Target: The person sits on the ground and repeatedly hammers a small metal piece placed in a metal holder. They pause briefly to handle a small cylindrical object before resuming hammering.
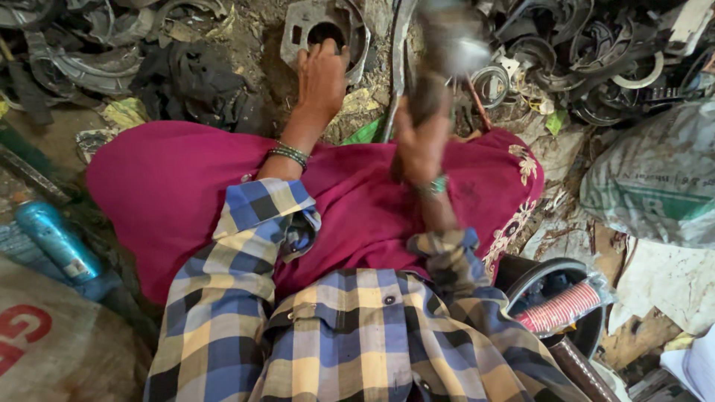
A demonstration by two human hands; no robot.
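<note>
Hammer raised over a metal plate on the dirt floor.

Beyond the checked shirt and magenta cloth over the knees, the right hand (421, 145) grips a blurred hammer (445, 56) held up in the air. Farther out, the left hand (322, 78) lies flat, fingers spread, on a grey metal plate (298, 30) with a round hole, scrap rings (588, 52) beyond.

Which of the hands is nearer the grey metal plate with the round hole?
Left. The left hand rests on the metal plate, fingers at its hole. The right hand is off to the plate's right, raised and gripping a blurred hammer.
</note>
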